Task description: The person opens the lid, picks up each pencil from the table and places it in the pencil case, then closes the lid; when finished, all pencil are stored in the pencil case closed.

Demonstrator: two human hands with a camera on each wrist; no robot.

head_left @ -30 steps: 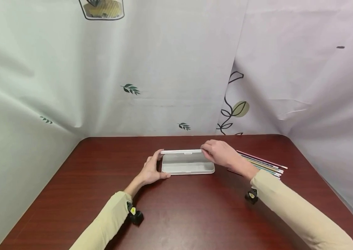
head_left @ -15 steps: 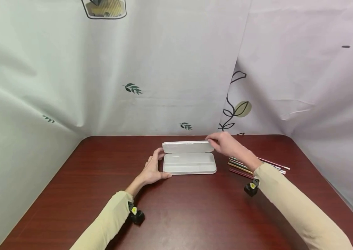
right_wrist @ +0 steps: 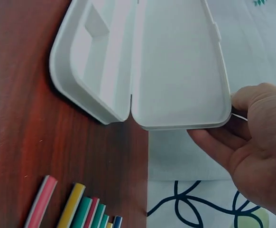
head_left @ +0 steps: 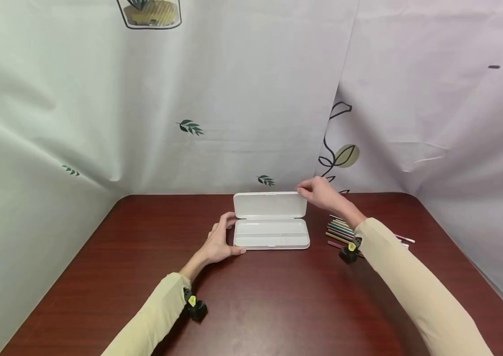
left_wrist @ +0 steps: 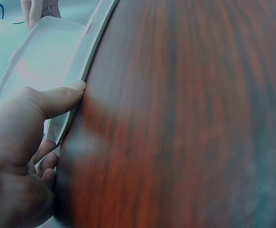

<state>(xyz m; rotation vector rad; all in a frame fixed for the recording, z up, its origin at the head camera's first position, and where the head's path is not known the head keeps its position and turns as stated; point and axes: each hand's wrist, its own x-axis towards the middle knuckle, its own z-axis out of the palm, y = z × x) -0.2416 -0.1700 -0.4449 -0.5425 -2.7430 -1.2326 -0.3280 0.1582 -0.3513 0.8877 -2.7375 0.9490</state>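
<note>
A white pencil case point(head_left: 273, 241) lies on the table with its lid point(head_left: 270, 205) raised at the back; low dividers split the inside into compartments. My left hand point(head_left: 217, 244) grips the case's left end, thumb at the front edge and fingers round the back corner. In the left wrist view the thumb point(left_wrist: 64, 99) presses on the rim. My right hand point(head_left: 320, 193) pinches the lid's upper right corner. The right wrist view shows the hand point(right_wrist: 261, 137) with thumb and fingers on either side of the lid point(right_wrist: 180, 61). Several pencils point(head_left: 342, 231) lie to the right, partly hidden by the right forearm.
The dark red wooden table point(head_left: 278, 301) ends at the back against a pale printed curtain point(head_left: 233, 99). Pencil ends point(right_wrist: 74, 204) show below the case in the right wrist view. A small black camera point(head_left: 197, 309) is strapped to the left wrist.
The lid has swung up and back from low over the case to standing raised. My right hand has risen with it, while the left hand has kept its hold on the left end.
</note>
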